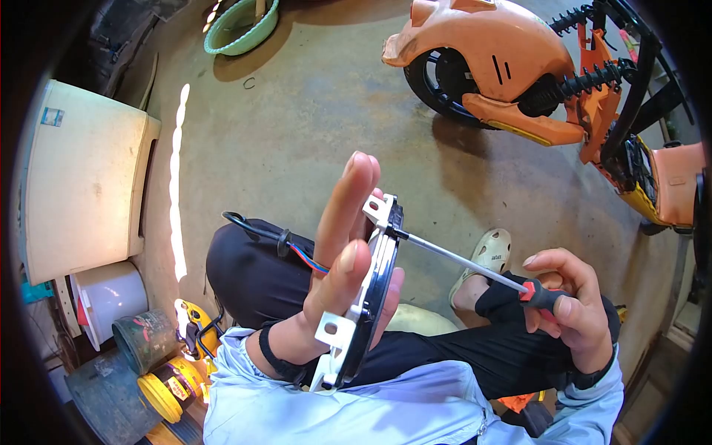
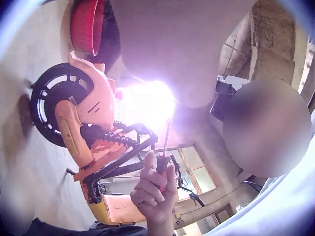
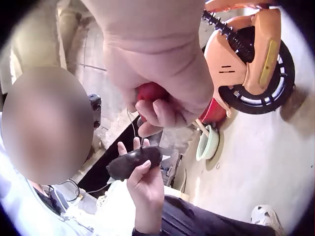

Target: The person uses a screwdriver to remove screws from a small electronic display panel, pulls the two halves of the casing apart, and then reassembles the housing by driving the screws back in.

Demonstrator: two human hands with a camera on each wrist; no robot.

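My left hand (image 1: 326, 293) holds a round, flat part (image 1: 368, 297) up on edge, thumb on its black face and fingers along its white back. White tabs with holes stick out from its rim. A cable (image 1: 256, 228) with red and blue wires runs to the back of my left hand. My right hand (image 1: 584, 326) grips a screwdriver (image 1: 475, 265) by its red and black handle. Its shaft reaches across to the part's black edge, near the upper tab. In the right wrist view, the part's dark face (image 3: 135, 162) lies beyond the red handle (image 3: 152, 92).
An orange scooter (image 1: 512, 59) with exposed frame and shocks stands at the upper right. A green basin (image 1: 241, 33) sits on the floor farther off. Along the left are a white cabinet (image 1: 89, 178), buckets (image 1: 107, 389) and a yellow tool (image 1: 194, 326).
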